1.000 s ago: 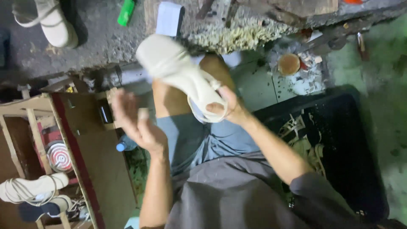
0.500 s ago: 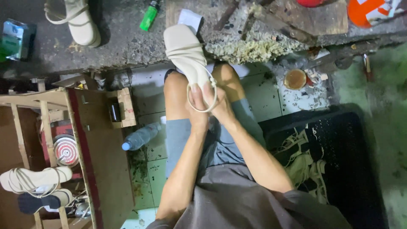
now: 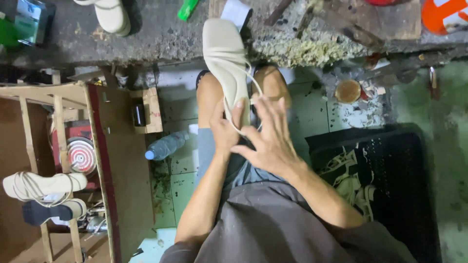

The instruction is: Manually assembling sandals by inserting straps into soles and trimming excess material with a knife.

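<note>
A cream strappy sandal (image 3: 228,63) was held sole-up above the person's bare knees, its toe end reaching over the edge of the grey workbench (image 3: 161,34). The heel end was clasped by the left hand (image 3: 225,130), thumb laid along the sole. The right hand (image 3: 270,136) was spread open, fingers fanned over the thin straps beside the heel (whether a strap was actually pinched could not be told).

On the bench, another cream shoe (image 3: 111,14) and a green lighter (image 3: 187,9) were seen to the left of the sandal, with a crusted patch of dried glue (image 3: 302,51) just to its right. Below the bench edge, a plastic water bottle (image 3: 165,145) lay on the tiled floor near the left knee, beside a small wooden box (image 3: 148,111). A wooden rack (image 3: 63,146) closed off the left side, with a finished sandal (image 3: 44,186) resting on it. To the right, a dark crate (image 3: 390,195) crowded the leg, and a round tin (image 3: 348,91) sat well apart. Open floor was left only between the rack and the left leg.
</note>
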